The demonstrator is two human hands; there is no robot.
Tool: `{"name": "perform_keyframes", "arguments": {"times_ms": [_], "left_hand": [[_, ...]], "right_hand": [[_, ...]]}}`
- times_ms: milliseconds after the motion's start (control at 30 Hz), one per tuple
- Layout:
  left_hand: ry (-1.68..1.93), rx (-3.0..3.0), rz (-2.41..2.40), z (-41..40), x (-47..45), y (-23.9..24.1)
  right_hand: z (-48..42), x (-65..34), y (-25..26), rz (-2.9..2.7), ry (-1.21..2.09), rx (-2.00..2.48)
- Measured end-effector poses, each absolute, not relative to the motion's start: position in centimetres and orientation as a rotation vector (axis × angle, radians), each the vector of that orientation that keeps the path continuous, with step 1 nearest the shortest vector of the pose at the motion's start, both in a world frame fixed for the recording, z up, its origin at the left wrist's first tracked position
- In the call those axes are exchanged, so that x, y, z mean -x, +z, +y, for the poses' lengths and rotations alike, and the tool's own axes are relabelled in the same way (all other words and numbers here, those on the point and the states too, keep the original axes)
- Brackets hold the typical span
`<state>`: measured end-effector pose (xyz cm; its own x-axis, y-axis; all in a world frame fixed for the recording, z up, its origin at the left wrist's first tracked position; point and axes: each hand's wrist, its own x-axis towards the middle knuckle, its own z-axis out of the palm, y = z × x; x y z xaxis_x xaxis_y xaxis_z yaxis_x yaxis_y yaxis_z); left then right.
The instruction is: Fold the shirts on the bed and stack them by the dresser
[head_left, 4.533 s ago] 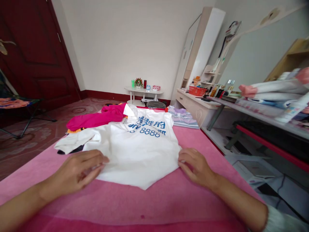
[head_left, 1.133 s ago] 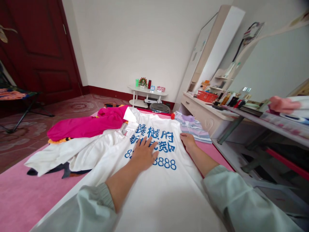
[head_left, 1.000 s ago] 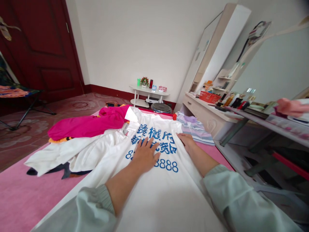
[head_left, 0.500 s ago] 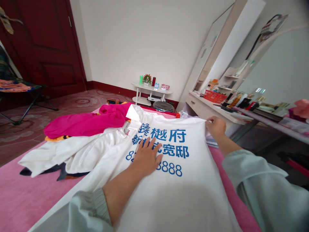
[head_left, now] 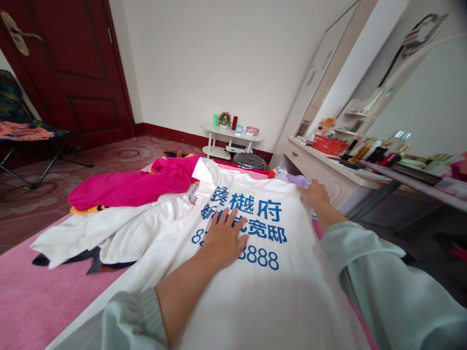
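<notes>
A white T-shirt with blue printed characters and digits lies spread on the pink bed cover. My left hand presses flat on the print, fingers apart. My right hand rests on the shirt's far right edge near the sleeve; whether it pinches the cloth is unclear. A magenta garment and a crumpled white garment lie to the left of the shirt.
A dressing table with a red basket and bottles stands close on the right. A small white side table is by the far wall. A folding chair and a dark red door are at the left.
My right hand pulled the shirt's right side outward, then lowered it onto the bed. My left hand stayed pressed on the print.
</notes>
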<state>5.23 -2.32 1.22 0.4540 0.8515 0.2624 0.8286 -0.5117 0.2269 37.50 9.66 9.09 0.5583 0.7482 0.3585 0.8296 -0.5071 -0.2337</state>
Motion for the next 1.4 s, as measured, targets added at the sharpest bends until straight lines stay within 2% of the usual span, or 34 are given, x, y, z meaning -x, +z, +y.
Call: {"name": "perform_keyframes", "arguments": {"times_ms": [100, 167, 267, 333, 467, 567, 667, 800, 933, 1000, 1100, 1133, 1200, 1267, 1400], "left_hand": [[0.530, -2.618, 1.519, -2.3, -5.2, 1.2], [0.530, -2.612, 1.522, -2.3, -5.2, 1.2], [0.540, -2.609, 1.516, -2.3, -5.2, 1.2], [0.547, -2.607, 1.517, -2.4, -5.2, 1.3], [0.553, -2.600, 1.531, -2.5, -5.2, 1.3], [0.562, -2.602, 1.522, -2.5, -5.2, 1.3], [0.562, -2.598, 1.518, -2.5, -5.2, 1.4], [0.570, -2.596, 1.520, -2.5, -5.1, 1.4], [0.561, -2.596, 1.512, -2.5, -5.1, 1.4], [0.563, -2.600, 1.509, -2.4, -5.1, 1.3], [0.573, -2.609, 1.510, -2.4, -5.1, 1.1], [0.574, -2.611, 1.510, -2.3, -5.1, 1.1], [0.568, -2.608, 1.513, -2.3, -5.1, 1.0], [0.557, -2.605, 1.512, -2.3, -5.2, 1.0], [0.551, -2.605, 1.498, -2.3, -5.1, 1.1]], "right_hand": [[9.1, -36.6, 9.1, -1.371, -0.149, 2.487], [7.7, -35.2, 8.8, -1.489, -0.266, 2.352], [3.5, -31.8, 7.8, -2.038, -0.469, 1.829], [0.1, -29.7, 6.9, -2.537, -0.363, 1.394], [-4.8, -27.6, 5.8, -2.755, -0.302, 0.938], [-5.1, -27.7, 6.5, -2.530, -0.337, 1.076], [-4.0, -28.0, 7.7, -2.363, -0.303, 1.461], [-3.7, -27.7, 8.4, -2.540, -0.208, 1.849], [-3.5, -27.7, 8.8, -2.612, -0.131, 1.875], [-2.0, -28.9, 9.5, -2.594, 0.096, 1.844], [1.9, -33.0, 11.2, -2.356, 0.615, 1.943], [3.2, -34.8, 11.8, -2.175, 0.557, 2.032], [5.2, -38.0, 12.6, -1.664, -0.016, 2.220], [5.8, -39.9, 12.5, -1.409, -0.320, 2.238], [4.3, -38.8, 9.6, -1.564, -0.549, 2.090]]}}
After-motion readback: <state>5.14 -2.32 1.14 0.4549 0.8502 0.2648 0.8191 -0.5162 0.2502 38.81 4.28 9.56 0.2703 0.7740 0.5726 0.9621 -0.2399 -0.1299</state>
